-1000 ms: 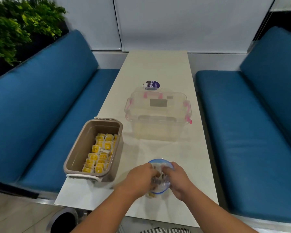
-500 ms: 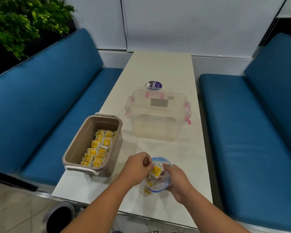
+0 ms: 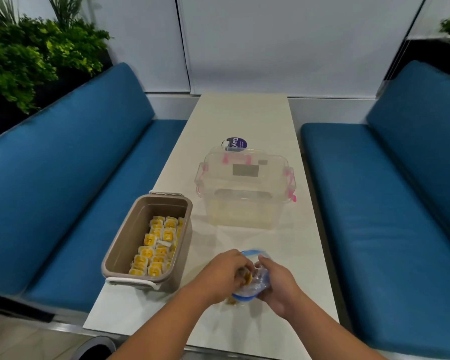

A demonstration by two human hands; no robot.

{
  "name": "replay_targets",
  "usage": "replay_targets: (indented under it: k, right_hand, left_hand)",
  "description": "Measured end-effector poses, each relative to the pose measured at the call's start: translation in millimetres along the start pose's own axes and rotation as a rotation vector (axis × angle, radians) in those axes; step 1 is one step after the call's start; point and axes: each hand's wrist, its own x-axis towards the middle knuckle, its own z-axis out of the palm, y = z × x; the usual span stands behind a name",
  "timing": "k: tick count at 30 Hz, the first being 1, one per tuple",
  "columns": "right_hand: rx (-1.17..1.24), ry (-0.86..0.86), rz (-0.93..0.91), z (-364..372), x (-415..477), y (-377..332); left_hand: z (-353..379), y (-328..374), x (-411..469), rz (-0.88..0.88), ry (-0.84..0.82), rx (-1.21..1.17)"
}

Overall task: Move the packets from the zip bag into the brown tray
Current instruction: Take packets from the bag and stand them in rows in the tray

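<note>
While the right hand grips the zip bag, a box stands beyond.

On the pale bench, the left hand pinches a small yellow packet at the mouth of the clear blue-rimmed zip bag, which the right hand grips, near the brown plastic tray holding more packets.

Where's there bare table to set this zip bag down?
Far end of the table, beyond the clear box, is barest. Also the gap between brown tray and clear box. Crowded near the zip bag, where left hand and right hand meet.
</note>
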Motion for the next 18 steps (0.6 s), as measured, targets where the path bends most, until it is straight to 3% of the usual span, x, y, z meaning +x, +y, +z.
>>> replay_targets:
  k: [6, 12, 18]
  right_hand:
    - [0.081, 0.026, 0.026, 6.4, -0.3, -5.2]
    - [0.047, 0.116, -0.046, 20.4, 8.8, -5.8]
    - [0.015, 0.165, -0.088, 42.3, 22.4, -5.0]
  left_hand:
    - [-14.1, -4.3, 8.7, 0.072, -0.103, 0.113]
    - [-39.8, -10.3, 17.7, 0.077, 0.023, 0.116]
    - [-76.3, -25.3, 20.0, 0.056, 0.187, -0.039]
